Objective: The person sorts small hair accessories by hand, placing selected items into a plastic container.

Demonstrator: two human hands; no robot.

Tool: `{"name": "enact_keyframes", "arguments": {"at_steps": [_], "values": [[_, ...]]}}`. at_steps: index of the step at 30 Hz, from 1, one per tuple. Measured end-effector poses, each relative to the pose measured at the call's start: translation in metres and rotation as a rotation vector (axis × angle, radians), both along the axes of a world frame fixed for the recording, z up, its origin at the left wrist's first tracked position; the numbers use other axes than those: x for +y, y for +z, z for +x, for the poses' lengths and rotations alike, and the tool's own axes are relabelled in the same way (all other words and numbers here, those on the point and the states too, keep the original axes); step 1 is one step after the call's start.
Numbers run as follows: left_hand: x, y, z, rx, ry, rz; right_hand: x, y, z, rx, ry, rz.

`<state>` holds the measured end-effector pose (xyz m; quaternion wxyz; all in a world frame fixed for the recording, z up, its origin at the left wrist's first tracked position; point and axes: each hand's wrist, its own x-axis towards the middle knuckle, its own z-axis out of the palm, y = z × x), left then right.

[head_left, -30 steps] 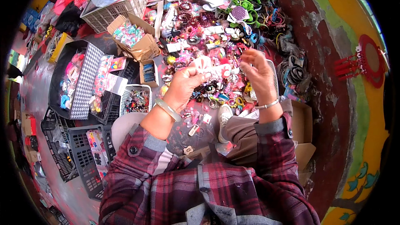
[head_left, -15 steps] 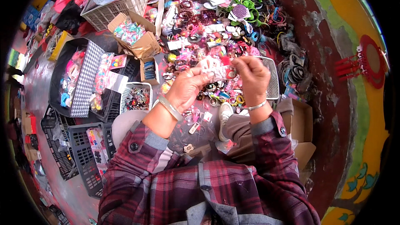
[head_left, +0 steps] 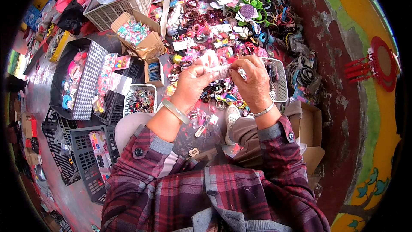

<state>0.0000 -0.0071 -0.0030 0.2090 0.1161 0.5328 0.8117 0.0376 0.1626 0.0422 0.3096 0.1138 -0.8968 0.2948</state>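
A pale pink scrunchie (head_left: 222, 72) of gathered fabric is stretched between my two hands, above a heap of hair accessories (head_left: 201, 38). My left hand (head_left: 191, 85) pinches one end between thumb and fingers, with a soft pink flap standing up beside it. At the other end, my right hand (head_left: 252, 81) is closed on the fabric, its fingertips turned inward toward the left. Part of the band is covered by my fingers.
A white basket (head_left: 281, 81) sits right of the heap, near black hair bands (head_left: 302, 75) and green headbands (head_left: 262, 0). Left are another white basket (head_left: 127, 103), cardboard boxes (head_left: 150, 49), a houndstooth-sided case (head_left: 86, 81) and black crates (head_left: 79, 146). My shoe (head_left: 232, 118) is below.
My right hand has turned over and come closer to the left, now gripping the band. A small red piece near its fingertips is out of sight. The scrunchie is pulled out straighter.
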Motion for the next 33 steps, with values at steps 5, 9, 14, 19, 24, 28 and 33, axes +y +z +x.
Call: {"name": "enact_keyframes", "arguments": {"at_steps": [5, 9, 14, 19, 24, 28, 33], "values": [[0.0, 0.002, 0.001, -0.115, -0.043, 0.059, 0.006, 0.003, -0.003, 0.088, 0.059, 0.055], [-0.002, 0.007, 0.0, -0.233, -0.07, 0.169, 0.011, 0.0, -0.002, -0.232, 0.118, -1.087], [-0.001, 0.005, -0.002, -0.252, -0.05, 0.186, 0.035, -0.019, -0.007, -0.464, -0.008, -1.018], [0.0, 0.014, 0.0, -0.226, -0.075, 0.155, 0.019, -0.002, 0.002, -0.806, 0.238, -1.027], [0.001, 0.011, 0.001, -0.272, -0.077, 0.219, 0.021, -0.01, -0.001, -0.812, 0.267, -1.447], [0.015, -0.001, 0.004, -0.309, -0.091, 0.249, 0.001, -0.017, 0.006, -0.895, 0.239, -1.504], [0.016, -0.009, -0.001, -0.465, -0.12, 0.088, -0.025, -0.039, 0.011, -0.989, 0.208, -1.437]]}}
